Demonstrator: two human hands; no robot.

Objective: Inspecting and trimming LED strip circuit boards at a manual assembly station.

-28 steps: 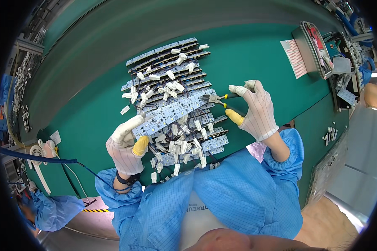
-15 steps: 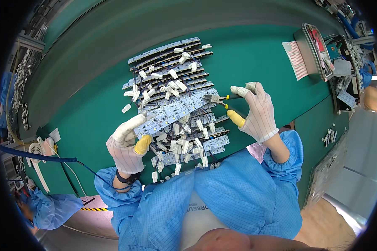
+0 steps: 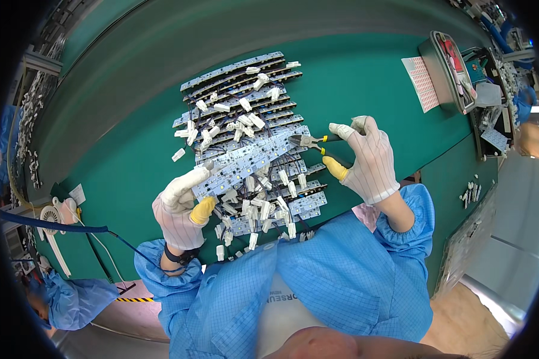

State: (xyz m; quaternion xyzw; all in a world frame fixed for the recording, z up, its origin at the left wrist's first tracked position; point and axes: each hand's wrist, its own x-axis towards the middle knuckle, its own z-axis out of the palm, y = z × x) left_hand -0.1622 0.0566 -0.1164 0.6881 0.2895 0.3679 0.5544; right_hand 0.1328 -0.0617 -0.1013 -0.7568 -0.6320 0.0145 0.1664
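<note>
My left hand (image 3: 181, 202), in a white striped glove with a yellow thumb cover, pinches the near left end of a white LED circuit board (image 3: 244, 163). The board lies slanted above a row of similar boards (image 3: 236, 67) with dark wires and white plug connectors (image 3: 256, 121). In my gloved right hand (image 3: 371, 164) is a pair of side cutters (image 3: 307, 141) with black and yellow handles. Their jaws are at the board's far right end; whether they grip its edge I cannot tell. Fingers and thumb are on the separate handles.
A metal box (image 3: 452, 72) of small tools stands at the back right beside a sheet of red-marked labels (image 3: 420, 84). Loose white connectors (image 3: 471, 192) lie to the right. At left are a small white fan (image 3: 51, 216) and a blue coiled cord (image 3: 54, 222). Another person's blue sleeve (image 3: 81, 299) shows lower left.
Hardly anything differs. The held board and both hands keep nearly the same places, and the whole view has shifted very slightly.
</note>
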